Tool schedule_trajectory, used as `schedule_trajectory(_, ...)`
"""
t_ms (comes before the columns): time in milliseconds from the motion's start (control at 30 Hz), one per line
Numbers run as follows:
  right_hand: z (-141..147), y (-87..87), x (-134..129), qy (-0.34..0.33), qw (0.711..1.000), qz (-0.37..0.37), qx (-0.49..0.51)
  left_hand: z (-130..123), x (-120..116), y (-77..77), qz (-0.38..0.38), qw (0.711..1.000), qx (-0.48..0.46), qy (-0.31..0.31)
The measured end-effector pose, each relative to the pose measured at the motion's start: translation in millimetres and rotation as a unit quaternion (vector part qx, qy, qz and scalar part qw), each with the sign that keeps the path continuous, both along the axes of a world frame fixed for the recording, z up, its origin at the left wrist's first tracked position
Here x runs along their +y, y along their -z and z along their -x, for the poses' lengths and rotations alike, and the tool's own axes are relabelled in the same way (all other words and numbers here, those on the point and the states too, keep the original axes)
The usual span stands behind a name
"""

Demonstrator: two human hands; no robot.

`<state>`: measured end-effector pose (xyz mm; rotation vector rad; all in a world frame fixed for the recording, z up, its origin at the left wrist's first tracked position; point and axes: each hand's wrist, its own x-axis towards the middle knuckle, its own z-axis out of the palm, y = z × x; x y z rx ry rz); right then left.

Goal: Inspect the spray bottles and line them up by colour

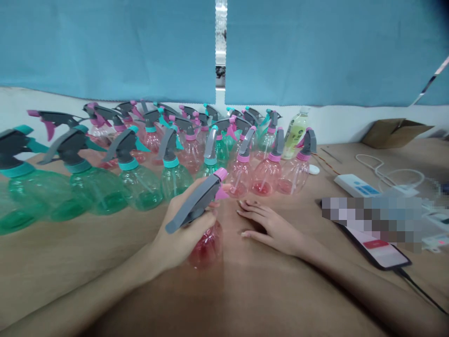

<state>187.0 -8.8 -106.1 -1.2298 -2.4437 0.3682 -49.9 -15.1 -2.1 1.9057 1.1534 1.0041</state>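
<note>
Head camera view: the left hand (187,217) holds a pink spray bottle (206,248) around its neck, with the fingers closed about it. The bottle is over the middle of the worktop (252,299), toward the near edge; its base seems to touch the surface, but the blur does not let me be sure. Its grey spray head (194,203) has a pink nozzle, which points away and to the right. The right hand (270,227) lies on the worktop just beside, holding nothing, with the fingers slightly spread.

Beyond the hands, toward the far edge, many other spray bottles stand in rows. Green bottles (96,189) are at the left front, and pink bottles (267,178) stand right of the middle, near a labelled bottle (295,135). Near the right edge are a phone (389,255), a white device (356,186) and, toward the far right corner, an open cardboard box (393,133). A blue cloth (105,51) hangs behind.
</note>
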Motion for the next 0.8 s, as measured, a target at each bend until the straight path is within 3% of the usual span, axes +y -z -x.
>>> schedule_trajectory(233, -0.3, 1.2, 0.8, -0.004, 1.000, -0.007, 0.004, 2.5, 1.7, 6.4, 0.014, 1.000, -0.003, 0.011)
schedule_trajectory(800, -0.8, 2.2, 1.0, -0.008, 1.000, -0.005, 0.008, -0.4, 2.3, 3.6, 0.012, 0.999, -0.015, 0.041)
